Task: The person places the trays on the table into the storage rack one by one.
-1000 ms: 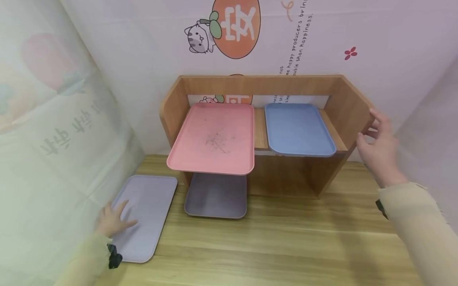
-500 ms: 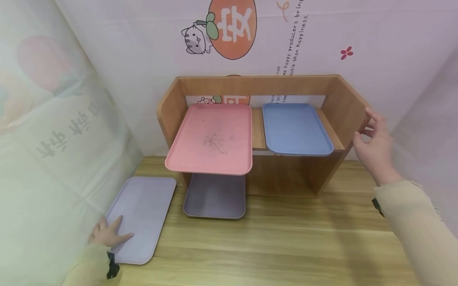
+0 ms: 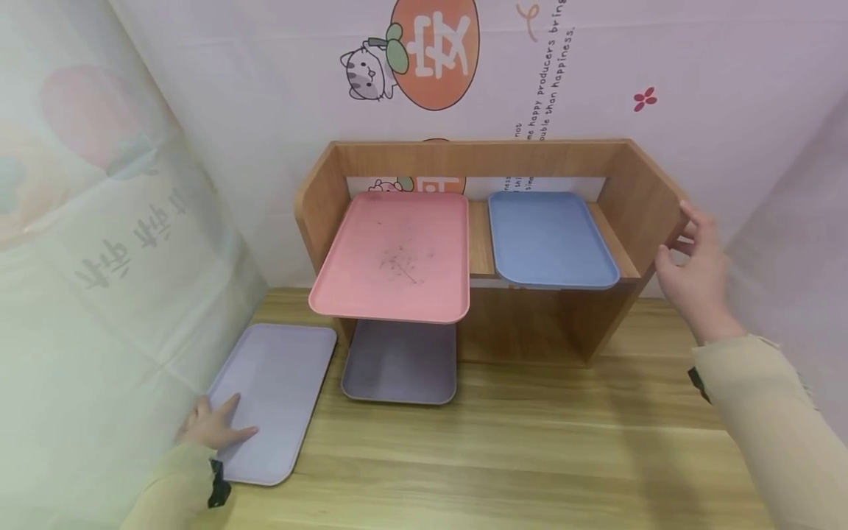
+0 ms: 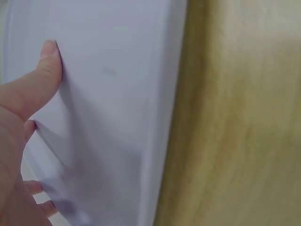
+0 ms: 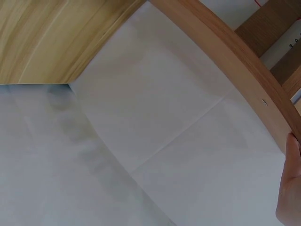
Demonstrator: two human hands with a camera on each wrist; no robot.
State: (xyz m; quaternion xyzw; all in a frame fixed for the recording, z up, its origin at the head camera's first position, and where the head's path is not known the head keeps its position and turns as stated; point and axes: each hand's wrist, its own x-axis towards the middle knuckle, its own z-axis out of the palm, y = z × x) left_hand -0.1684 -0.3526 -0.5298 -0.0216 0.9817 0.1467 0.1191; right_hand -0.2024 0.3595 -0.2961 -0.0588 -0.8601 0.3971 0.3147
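In the head view my left hand (image 3: pixel 210 425) rests on a pale lavender tray (image 3: pixel 285 390) lying on the table at left. The left wrist view shows the thumb (image 4: pixel 42 80) pressing the tray's face, with other fingertips at its left edge. My right hand (image 3: pixel 701 269) holds the front edge of the right side panel of a wooden desktop shelf (image 3: pixel 649 206); some fingers are hidden behind the panel. On the shelf's upper board lie a pink tray (image 3: pixel 391 250) and a blue tray (image 3: pixel 553 239), both jutting past its front. A grey-purple tray (image 3: pixel 400 364) sticks out of the lower level.
The shelf stands on a wood-grain table (image 3: pixel 503 449), close to a printed white cloth (image 3: pixel 563 103) at the back. Another cloth (image 3: pixel 132 243) hangs beside the left hand. Pale cloth also borders the right side.
The lavender tray has slid slightly right, nearer the shelf, along with my left hand. My right hand stays on the shelf's side panel, and the other trays have not moved.
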